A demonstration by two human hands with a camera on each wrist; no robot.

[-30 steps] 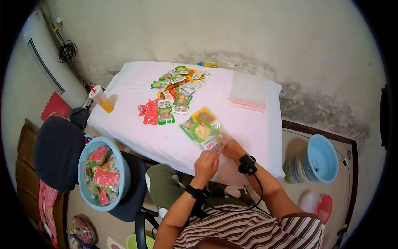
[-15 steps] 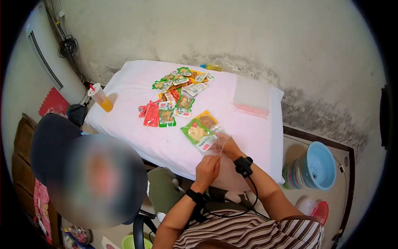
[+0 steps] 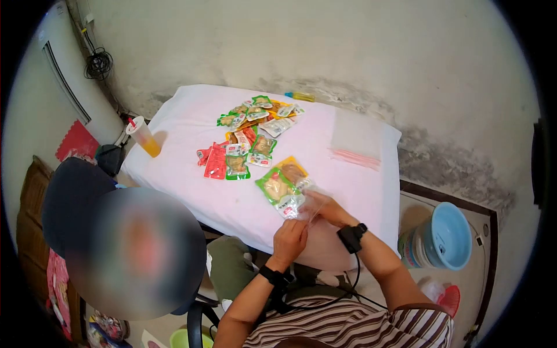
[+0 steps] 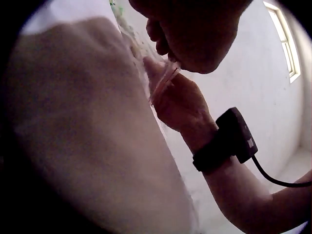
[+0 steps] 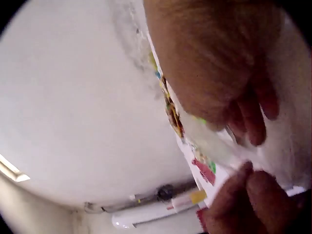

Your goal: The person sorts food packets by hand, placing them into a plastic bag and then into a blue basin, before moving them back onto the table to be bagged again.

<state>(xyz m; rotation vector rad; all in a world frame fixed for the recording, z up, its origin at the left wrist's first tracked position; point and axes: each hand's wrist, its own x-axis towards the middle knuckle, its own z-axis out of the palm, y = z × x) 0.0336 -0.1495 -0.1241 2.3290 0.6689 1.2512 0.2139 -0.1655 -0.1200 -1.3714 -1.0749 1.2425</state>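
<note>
A clear plastic bag with a pink strip along its mouth is between my two hands at the table's near side. My left hand pinches its edge between thumb and finger. On the other side of the mouth, my right hand grips the film, its fingers partly behind it. Beyond the hands lie a green-edged food packet and an orange-edged packet, the green one overlapping the other. The left wrist view shows the pink strip at the right hand's fingers.
More food packets are heaped at the table's back left. A cup of orange drink stands on the left edge. Flat clear bags lie back right. A blue basin is right of the table. A blurred patch covers the lower left.
The green-edged packet has turned and shifted left over the others, hiding a second green one. My right hand has edged rightward. The blurred patch now hides the basin of packets.
</note>
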